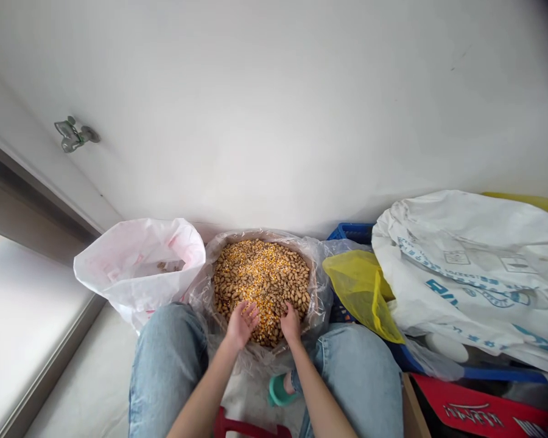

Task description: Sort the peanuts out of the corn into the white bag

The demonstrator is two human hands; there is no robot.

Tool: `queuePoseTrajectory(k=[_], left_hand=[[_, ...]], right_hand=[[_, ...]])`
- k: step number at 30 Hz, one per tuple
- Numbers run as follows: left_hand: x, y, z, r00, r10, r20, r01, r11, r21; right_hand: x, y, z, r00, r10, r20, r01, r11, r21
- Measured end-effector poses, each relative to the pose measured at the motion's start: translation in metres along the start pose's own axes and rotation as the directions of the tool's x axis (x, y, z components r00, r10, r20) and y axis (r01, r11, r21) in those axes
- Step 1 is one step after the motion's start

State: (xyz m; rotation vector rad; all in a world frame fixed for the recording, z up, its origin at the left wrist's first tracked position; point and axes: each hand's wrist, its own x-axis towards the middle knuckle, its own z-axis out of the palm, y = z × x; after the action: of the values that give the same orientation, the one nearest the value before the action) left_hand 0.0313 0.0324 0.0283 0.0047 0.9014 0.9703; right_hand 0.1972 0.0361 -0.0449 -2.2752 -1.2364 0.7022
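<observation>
- Peanut-and-corn heap (262,277) fills the clear plastic liner (320,304); I'd expect it heavy, loose.
- My left grip (243,323) is wide, palm up; right grip (291,323) curled, contents I can't tell.
- Peanuts (300,271): likely light, crushable; I'd pinch mid-shell.
- Corn kernels (249,266): probably hard, slippery; I'd scoop from beneath.

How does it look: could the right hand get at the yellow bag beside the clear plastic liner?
Probably yes. The right hand is at the peanuts and corn kernels, the yellow bag lies to its right, and only the crumpled edge of the clear plastic liner seems to come between them.
</observation>
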Motion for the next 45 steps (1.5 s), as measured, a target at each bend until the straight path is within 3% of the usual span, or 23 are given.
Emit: queuePoseTrajectory(k=[3, 5, 10, 14, 16, 18, 20, 21, 22, 23, 25, 26, 29, 32, 37, 42, 45], left_hand=[[0.014, -0.044, -0.032, 1.0, 0.015, -0.002, -0.015, 0.994, -0.109], [0.017, -0.056, -0.044, 0.999, 0.025, 0.03, -0.022, 0.996, -0.087], [0.014, -0.055, -0.046, 0.998, 0.021, 0.061, -0.015, 0.995, -0.097], [0.016, -0.054, -0.045, 0.997, 0.029, 0.074, -0.022, 0.996, -0.09], [0.017, -0.056, -0.046, 0.998, 0.024, 0.062, -0.019, 0.997, -0.081], [0.02, -0.057, -0.047, 0.999, 0.018, 0.049, -0.014, 0.997, -0.078], [0.022, -0.057, -0.048, 0.998, 0.024, 0.051, -0.019, 0.996, -0.089], [0.023, -0.057, -0.048, 0.998, 0.026, 0.059, -0.02, 0.994, -0.106], [0.024, -0.056, -0.048, 0.997, 0.024, 0.068, -0.015, 0.991, -0.13], [0.025, -0.056, -0.047, 0.997, 0.02, 0.077, -0.008, 0.988, -0.157], [0.025, -0.055, -0.046, 0.997, 0.002, 0.078, 0.013, 0.98, -0.201], [0.024, -0.055, -0.046, 0.997, -0.008, 0.072, 0.023, 0.977, -0.21], [0.021, -0.054, -0.045, 0.998, -0.016, 0.053, 0.027, 0.979, -0.204], [0.019, -0.055, -0.045, 0.998, -0.02, 0.056, 0.031, 0.979, -0.204], [0.021, -0.055, -0.047, 0.997, -0.016, 0.081, 0.031, 0.98, -0.196], [0.024, -0.056, -0.048, 0.998, -0.019, 0.065, 0.031, 0.982, -0.189], [0.024, -0.056, -0.047, 0.998, -0.02, 0.057, 0.031, 0.98, -0.195]], right_hand=[[0.002, -0.003, -0.002, 0.999, 0.018, 0.041, -0.012, 0.99, -0.142], [0.003, -0.005, -0.004, 0.997, 0.063, 0.052, -0.055, 0.987, -0.152], [0.006, -0.004, -0.006, 0.993, 0.109, 0.042, -0.102, 0.985, -0.136], [0.003, -0.001, -0.003, 0.998, 0.03, -0.049, -0.037, 0.987, -0.154], [-0.001, -0.005, -0.005, 0.998, -0.021, -0.065, 0.018, 0.998, -0.055], [-0.006, -0.013, -0.008, 0.99, -0.13, 0.061, 0.119, 0.98, 0.159], [-0.01, -0.02, -0.012, 0.904, -0.285, 0.318, 0.154, 0.912, 0.38], [-0.011, -0.022, -0.014, 0.851, -0.334, 0.406, 0.139, 0.887, 0.439], [-0.012, -0.022, -0.016, 0.834, -0.344, 0.432, 0.13, 0.883, 0.452], [-0.011, -0.02, -0.017, 0.864, -0.312, 0.395, 0.132, 0.898, 0.42], [-0.008, -0.013, -0.018, 0.969, -0.164, 0.186, 0.116, 0.963, 0.244], [-0.007, -0.008, -0.018, 0.992, -0.088, 0.091, 0.077, 0.989, 0.123], [-0.003, 0.004, -0.014, 0.999, 0.014, 0.05, -0.003, 0.977, -0.212], [-0.005, 0.005, -0.007, 0.998, -0.012, 0.069, 0.039, 0.917, -0.398], [-0.009, -0.001, -0.006, 0.998, -0.009, 0.06, 0.032, 0.914, -0.404], [-0.009, -0.002, -0.011, 0.983, -0.052, 0.178, 0.111, 0.934, -0.34], [-0.011, 0.001, -0.009, 0.981, -0.082, 0.176, 0.141, 0.925, -0.354]])
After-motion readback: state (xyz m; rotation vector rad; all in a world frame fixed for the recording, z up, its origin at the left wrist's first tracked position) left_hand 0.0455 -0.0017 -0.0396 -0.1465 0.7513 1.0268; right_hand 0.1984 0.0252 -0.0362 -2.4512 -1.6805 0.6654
